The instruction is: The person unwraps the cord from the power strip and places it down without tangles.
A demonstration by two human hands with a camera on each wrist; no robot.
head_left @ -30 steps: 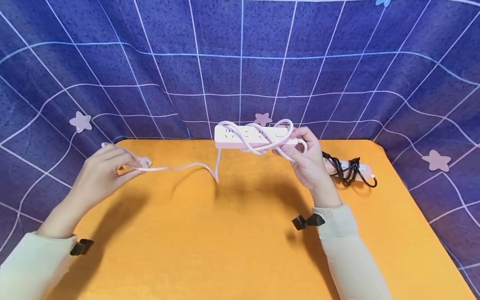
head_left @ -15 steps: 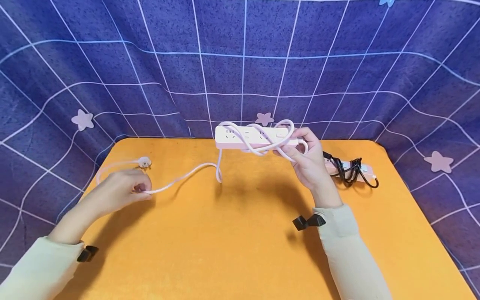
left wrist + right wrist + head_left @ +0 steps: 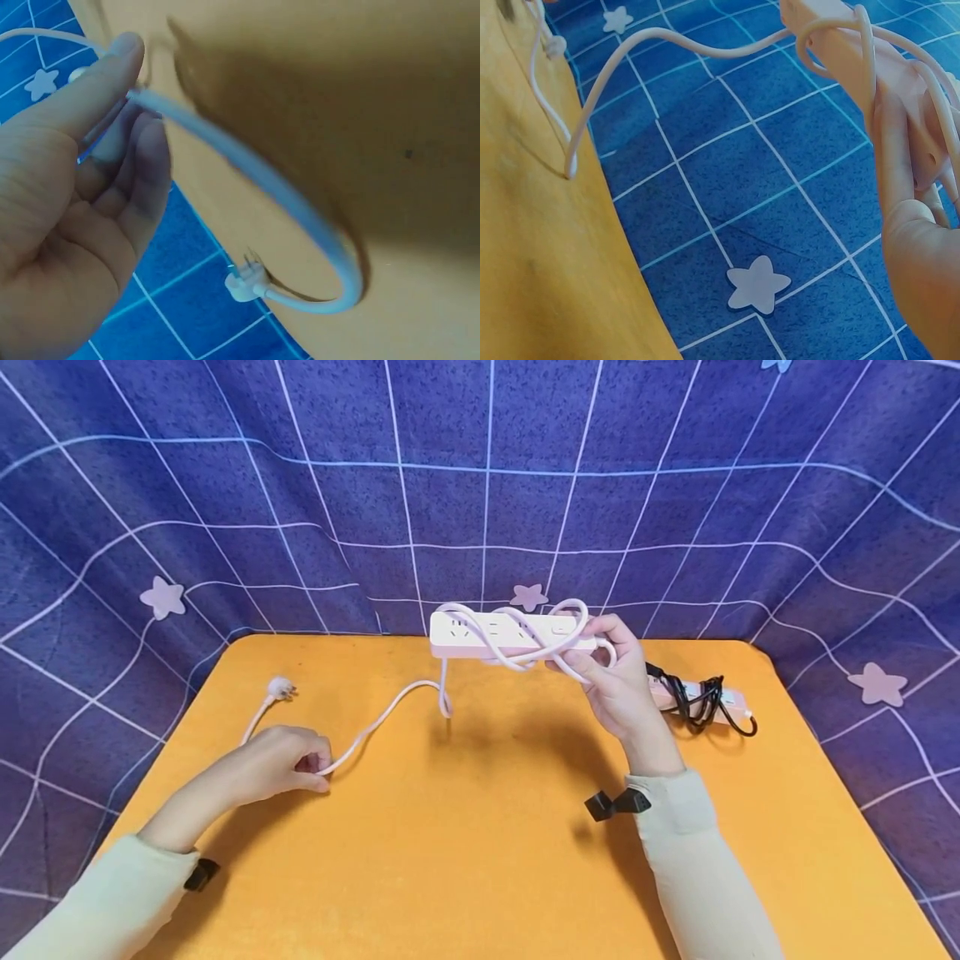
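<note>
My right hand [image 3: 618,689] grips one end of a white power strip [image 3: 480,635], holding it up over the table. Part of its white cord [image 3: 390,708] winds around the strip in loose loops, and the rest hangs from the strip's left end and runs left. At the left of the table, my left hand [image 3: 273,768] pinches that cord between thumb and fingers. Beyond the hand, the cord bends back to its plug [image 3: 281,688], whose metal pins show in the left wrist view. From the right wrist view, the strip's underside [image 3: 889,82] and the gripping fingers are visible.
A second power strip [image 3: 733,700], wrapped with black cord [image 3: 701,703], lies at the table's right, just beyond my right hand. The orange table [image 3: 465,860] ends at a blue grid-patterned curtain [image 3: 420,510] behind and at both sides.
My left hand has moved from near the plug down and right along the cord, pinching it further from the plug. The right hand and the strip have stayed nearly still.
</note>
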